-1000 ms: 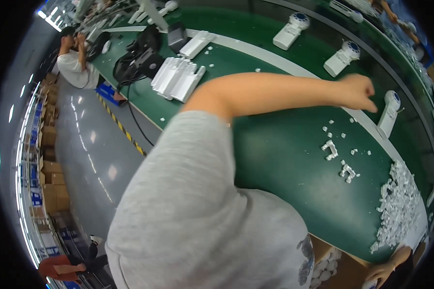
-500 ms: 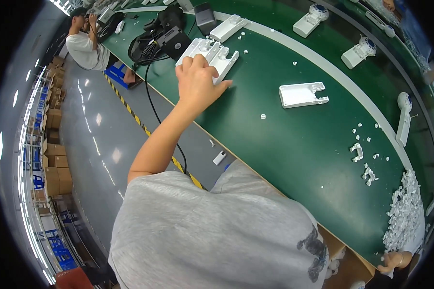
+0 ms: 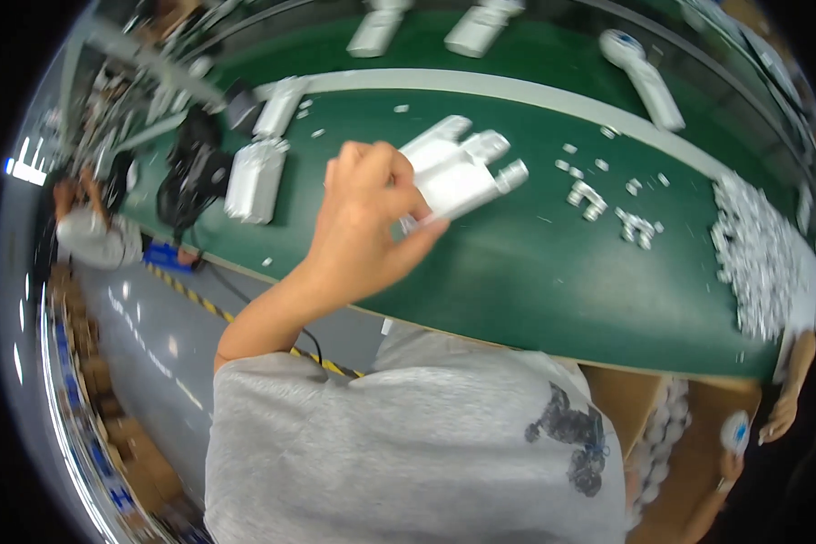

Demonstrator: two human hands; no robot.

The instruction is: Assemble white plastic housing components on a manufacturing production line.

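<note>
My left hand (image 3: pixel 363 213) is over the middle of the green table, fingers and thumb closed on a white plastic housing (image 3: pixel 458 181). Its pronged end points away to the right; blur hides whether a second housing lies against it. At the lower right, what appears to be my right hand (image 3: pixel 731 466) grips a white round-headed part (image 3: pixel 735 432) with a blue centre, beside an open cardboard box (image 3: pixel 607 388). To the left of my left hand, another white housing (image 3: pixel 257 181) lies on the table, with a further one (image 3: pixel 281 106) just behind it.
Small white pieces (image 3: pixel 589 199) lie scattered right of centre, and a large heap of them (image 3: pixel 757 258) is at the right. A co-worker's hand (image 3: pixel 779 419) hangs near that end. Black bags and cables (image 3: pixel 195 172) sit at left. White round-headed devices (image 3: pixel 644 82) lie beyond the pale strip (image 3: pixel 480 84).
The view has swung right. My left hand has come away from the housings at the left and now holds a housing farther right. My right hand has come into view with the round-headed part.
</note>
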